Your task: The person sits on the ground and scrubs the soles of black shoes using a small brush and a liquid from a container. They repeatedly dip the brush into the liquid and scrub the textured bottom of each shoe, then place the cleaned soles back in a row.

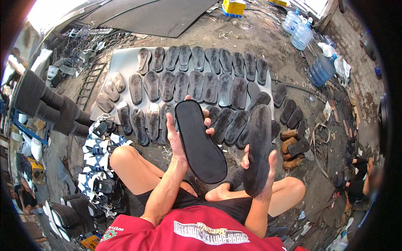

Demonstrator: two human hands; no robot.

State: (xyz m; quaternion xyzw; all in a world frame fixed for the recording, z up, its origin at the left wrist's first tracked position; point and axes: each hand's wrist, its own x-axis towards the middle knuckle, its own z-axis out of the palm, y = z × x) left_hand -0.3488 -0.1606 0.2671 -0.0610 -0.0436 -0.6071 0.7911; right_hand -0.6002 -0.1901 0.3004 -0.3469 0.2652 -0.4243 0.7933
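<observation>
L hand (177,146) grips a blk sole (201,144) approx. mid-view, thumb on one edge & fingertips on the other, while R hand (270,169) has a 2nd dark sole (257,150) nearly upright, also btwn thumb & fingers. Beyond them, a pale sheet (121,62) on the floor (251,35) carries approx. 3 rows of dark soles (181,85) — brown foot-shaped pcs (289,149) lie off its R side, wht/blue sandals (96,161) are heaped at L. Up top: a lg. blk sheet (163,19), yellow box (233,7) & blue-capped water jugs (301,35) — another person (361,180), blurred, at far R.
</observation>
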